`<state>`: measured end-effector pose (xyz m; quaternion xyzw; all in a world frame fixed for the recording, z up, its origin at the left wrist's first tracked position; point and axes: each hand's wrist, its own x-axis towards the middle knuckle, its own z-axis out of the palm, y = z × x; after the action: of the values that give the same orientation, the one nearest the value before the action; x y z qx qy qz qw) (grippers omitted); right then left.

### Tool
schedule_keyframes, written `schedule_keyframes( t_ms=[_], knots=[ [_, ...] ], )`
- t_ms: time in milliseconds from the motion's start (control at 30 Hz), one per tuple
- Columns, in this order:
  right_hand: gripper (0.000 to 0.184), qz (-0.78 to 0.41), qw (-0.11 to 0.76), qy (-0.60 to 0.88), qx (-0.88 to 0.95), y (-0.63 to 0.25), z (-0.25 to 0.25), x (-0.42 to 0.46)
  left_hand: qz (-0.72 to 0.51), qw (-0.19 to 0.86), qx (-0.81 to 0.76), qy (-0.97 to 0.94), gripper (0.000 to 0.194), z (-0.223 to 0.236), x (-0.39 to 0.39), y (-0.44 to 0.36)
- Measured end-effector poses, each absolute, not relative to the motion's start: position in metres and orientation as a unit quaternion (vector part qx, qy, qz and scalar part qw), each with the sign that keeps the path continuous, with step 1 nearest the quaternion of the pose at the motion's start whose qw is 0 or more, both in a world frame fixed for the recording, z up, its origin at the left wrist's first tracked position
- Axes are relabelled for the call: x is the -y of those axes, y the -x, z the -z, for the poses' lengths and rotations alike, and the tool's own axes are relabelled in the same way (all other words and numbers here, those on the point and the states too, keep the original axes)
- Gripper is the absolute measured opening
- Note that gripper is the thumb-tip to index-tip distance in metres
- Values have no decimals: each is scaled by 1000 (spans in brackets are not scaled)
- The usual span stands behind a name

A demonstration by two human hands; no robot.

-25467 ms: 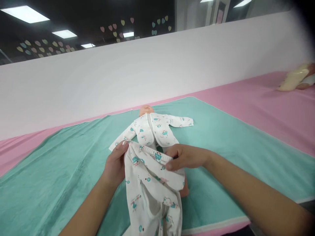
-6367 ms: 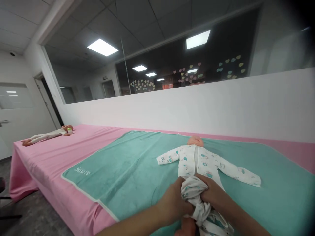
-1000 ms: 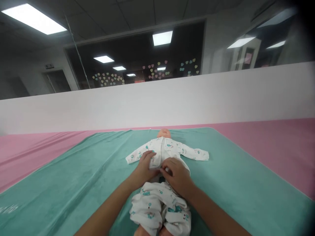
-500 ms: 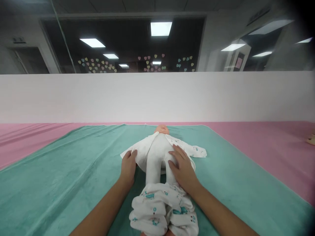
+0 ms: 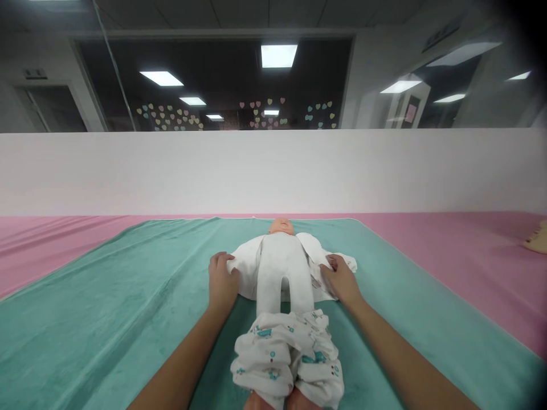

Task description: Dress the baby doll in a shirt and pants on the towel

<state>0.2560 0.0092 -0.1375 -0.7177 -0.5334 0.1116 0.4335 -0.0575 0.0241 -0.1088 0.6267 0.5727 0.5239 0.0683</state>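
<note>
Now | onesie (image 5: 280, 356) is laid open, its legs bunched nearer than the hands | doll (image 5: 282, 267) lies between the hands | left hand (image 5: 223, 282), right hand (image 5: 339, 279): pressed flat on the flaps, fingers spread, nothing gripped

Long table (image 5: 448, 319) under a pink sheet (image 5: 453, 245), and over that, a wide teal towel (image 5: 106, 307). On the towel, a doll (image 5: 282, 267) on its back, head toward 12 o'clock, a bunched printed romper (image 5: 286, 356) at 6 o'clock. At 3 o'clock on the sheet, a cream bundle (image 5: 539, 238), cut off by the frame.
</note>
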Motion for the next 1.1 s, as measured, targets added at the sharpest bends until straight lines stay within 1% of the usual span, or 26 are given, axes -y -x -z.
schedule_keyframes(
  t_ms=[67,133,167,233,300,367,467,600,700,767,800,867,933,1000,1100],
  knots=[
    [40,-107,407,731,537,-260,138,-7,-514,60,-555,-652,22,108,-21,53],
    [28,-100,374,745,543,-266,137,-6,-506,89,-542,-664,17,107,-18,51],
    [23,-101,360,752,543,-269,137,-6,-501,125,-537,-667,15,107,-17,50],
    [16,-110,348,758,540,-277,135,-6,-484,229,-516,-668,12,104,-15,48],
    [13,-110,348,766,529,-286,133,-6,-474,333,-478,-660,15,99,-11,45],
    [10,-99,348,781,509,-294,130,-6,-468,405,-445,-647,21,92,-6,42],
    [15,-72,346,809,470,-303,126,-3,-448,458,-420,-643,20,84,2,38],
    [22,-38,356,802,477,-297,121,1,-430,467,-408,-656,15,77,8,37],
    [20,-41,391,736,551,-273,113,6,-367,555,-356,-656,18,72,11,40],
    [9,-95,420,644,632,-252,107,12,-274,604,-315,-678,22,67,15,43],
    [10,-141,419,599,668,-243,104,16,-224,611,-306,-695,23,64,18,43],
    [19,-228,403,538,704,-226,100,24,-139,599,-306,-726,23,58,22,44],
    [27,-263,383,522,715,-214,97,31,-81,589,-313,-740,23,52,27,43],
    [33,-239,366,526,729,-206,97,37,-36,596,-314,-738,25,47,32,40],
    [36,-140,349,529,761,-198,94,43,32,620,-309,-721,29,39,38,35]
  ],
)
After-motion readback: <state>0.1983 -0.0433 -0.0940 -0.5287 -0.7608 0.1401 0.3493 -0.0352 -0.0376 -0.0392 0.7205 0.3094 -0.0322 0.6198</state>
